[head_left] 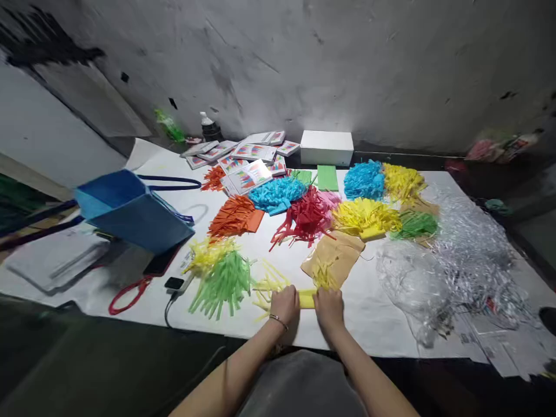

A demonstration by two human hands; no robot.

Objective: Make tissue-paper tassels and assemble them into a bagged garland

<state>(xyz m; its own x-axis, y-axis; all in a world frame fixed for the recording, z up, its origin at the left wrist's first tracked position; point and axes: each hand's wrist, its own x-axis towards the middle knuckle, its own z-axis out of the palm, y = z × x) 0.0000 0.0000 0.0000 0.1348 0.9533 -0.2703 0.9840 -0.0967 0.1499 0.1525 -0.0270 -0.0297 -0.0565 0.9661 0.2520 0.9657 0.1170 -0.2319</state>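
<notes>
- While both lie near the front edge of the table (369, 327), left hand (285, 304) and right hand (329, 307) each show a curled, closed grip on the yellow fringed paper (307, 299); flat band exposed between them.
- Just beyond: creased tan packet (345, 252), flat, partly under thin yellow strips.
- Left: limp green tassel (228, 281), boxy blue bag (130, 211).
- Right: crumpled clear plastic (403, 278) beside tangled silvery strands (469, 243).
- Back: smooth white box (326, 149), loosely heaped printed packs (254, 152).

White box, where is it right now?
Upper middle of the head view: the white box sits near the wall, just right of the printed packets, behind a flat green piece.
</notes>
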